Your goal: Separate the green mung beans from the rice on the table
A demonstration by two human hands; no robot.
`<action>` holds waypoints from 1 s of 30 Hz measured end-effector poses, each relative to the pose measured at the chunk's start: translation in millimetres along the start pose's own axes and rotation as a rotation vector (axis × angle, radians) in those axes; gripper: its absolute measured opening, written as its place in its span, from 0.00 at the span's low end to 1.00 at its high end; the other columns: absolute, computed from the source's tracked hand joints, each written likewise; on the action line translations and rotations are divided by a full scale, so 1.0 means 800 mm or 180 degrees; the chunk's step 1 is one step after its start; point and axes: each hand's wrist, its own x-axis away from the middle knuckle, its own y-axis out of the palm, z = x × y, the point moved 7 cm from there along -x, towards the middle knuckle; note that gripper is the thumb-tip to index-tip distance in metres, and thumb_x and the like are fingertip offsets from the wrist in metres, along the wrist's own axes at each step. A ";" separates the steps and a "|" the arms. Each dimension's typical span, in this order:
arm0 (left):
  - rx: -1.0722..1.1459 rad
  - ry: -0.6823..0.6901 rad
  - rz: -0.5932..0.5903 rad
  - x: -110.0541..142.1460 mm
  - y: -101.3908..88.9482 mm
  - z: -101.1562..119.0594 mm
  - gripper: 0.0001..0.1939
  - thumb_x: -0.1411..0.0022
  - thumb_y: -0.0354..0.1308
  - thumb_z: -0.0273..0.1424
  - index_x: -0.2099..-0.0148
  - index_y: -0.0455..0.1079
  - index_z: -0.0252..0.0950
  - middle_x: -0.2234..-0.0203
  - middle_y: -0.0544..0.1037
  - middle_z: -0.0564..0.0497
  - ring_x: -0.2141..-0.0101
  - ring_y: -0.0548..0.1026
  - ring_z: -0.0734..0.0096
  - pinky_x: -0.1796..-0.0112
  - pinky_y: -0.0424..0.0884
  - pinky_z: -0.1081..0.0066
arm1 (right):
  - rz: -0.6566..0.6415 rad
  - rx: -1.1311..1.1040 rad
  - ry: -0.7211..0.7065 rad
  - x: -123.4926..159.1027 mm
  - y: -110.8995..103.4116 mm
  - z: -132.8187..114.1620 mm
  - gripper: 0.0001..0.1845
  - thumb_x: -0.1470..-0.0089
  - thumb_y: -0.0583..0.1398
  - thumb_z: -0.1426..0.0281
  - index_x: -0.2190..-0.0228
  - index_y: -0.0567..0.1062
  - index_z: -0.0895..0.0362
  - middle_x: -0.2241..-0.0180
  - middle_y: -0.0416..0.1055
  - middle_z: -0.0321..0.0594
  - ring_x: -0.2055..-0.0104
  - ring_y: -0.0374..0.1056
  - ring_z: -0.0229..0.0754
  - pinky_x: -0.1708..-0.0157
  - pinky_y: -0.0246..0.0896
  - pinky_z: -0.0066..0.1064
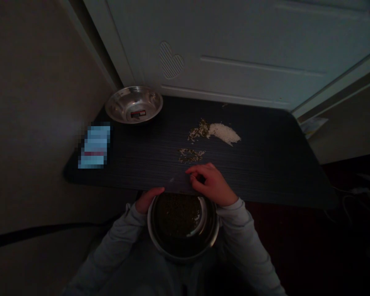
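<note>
My left hand (146,199) grips the rim of a steel bowl (163,242) held below the near edge of a dark table (265,164); the bowl holds dark green grains. My right hand (211,183) rests on the table edge just above the bowl, fingers curled down onto the surface near a few stray grains. Beyond it lie a small patch of green grains (191,155), a second green patch (200,130) and a heap of white rice (225,133) touching it.
An empty steel bowl (134,105) with a label inside stands at the table's far left corner. A blurred-out phone (95,146) lies at the left edge. A white door (234,49) stands right behind the table.
</note>
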 end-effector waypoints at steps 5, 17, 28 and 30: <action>-0.0045 0.0046 -0.0017 0.001 0.003 0.003 0.07 0.54 0.60 0.30 0.76 0.78 0.33 0.82 0.81 0.51 0.80 0.77 0.64 0.65 0.70 0.68 | 0.0011 -0.0008 0.0015 0.000 0.000 0.000 0.11 0.52 0.56 0.76 0.65 0.72 0.55 0.75 0.72 0.32 0.69 0.66 0.37 0.63 0.51 0.31; -0.0022 0.0121 -0.0149 -0.001 0.003 0.003 0.07 0.53 0.59 0.29 0.76 0.78 0.32 0.82 0.81 0.49 0.77 0.78 0.62 0.59 0.68 0.66 | -0.0053 -0.0016 0.0052 0.001 0.001 0.001 0.11 0.52 0.57 0.75 0.64 0.72 0.55 0.74 0.72 0.32 0.68 0.66 0.37 0.62 0.52 0.31; -0.0044 0.0148 -0.0087 0.000 0.005 0.003 0.06 0.53 0.59 0.29 0.77 0.77 0.35 0.84 0.81 0.52 0.77 0.78 0.62 0.58 0.67 0.66 | -0.0075 -0.0068 0.0065 0.001 0.000 0.001 0.12 0.53 0.57 0.76 0.64 0.72 0.55 0.75 0.72 0.31 0.68 0.66 0.37 0.61 0.51 0.32; -0.0042 0.0135 -0.0104 0.000 0.005 0.003 0.06 0.54 0.59 0.29 0.77 0.77 0.34 0.84 0.81 0.51 0.78 0.78 0.62 0.60 0.68 0.66 | -0.0077 -0.0066 0.0068 0.001 0.000 0.000 0.12 0.53 0.57 0.76 0.64 0.72 0.55 0.74 0.72 0.31 0.68 0.66 0.37 0.61 0.51 0.32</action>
